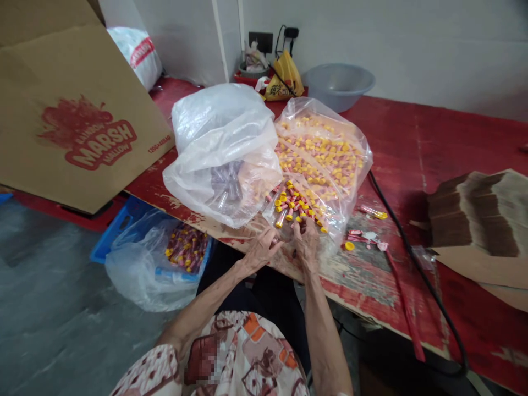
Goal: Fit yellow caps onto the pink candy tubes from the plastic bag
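Small clear tubes with yellow caps and red-and-white wrapped pieces inside lie in a loose pile (291, 204) at the mouth of a clear plastic bag (358, 159) filled with many more of them. My right hand (307, 245) is at the near edge of this pile, fingers curled around a yellow-capped tube. Left of it, my left hand (262, 248) is closed over the table's front edge, with something small and reddish at its fingertips that I cannot make out. A whitish plastic bag (223, 126) holding clear empty tubes (229, 184) stands beyond my left hand.
A cardboard box (74, 66) stands at left. Below it, a blue crate (119, 228) holds a plastic bag of filled tubes (187, 247). On the red table (449, 137) are a basin (340, 85), a black cable (406, 242), a loose yellow cap (350, 246) and stacked cardboard (478, 214).
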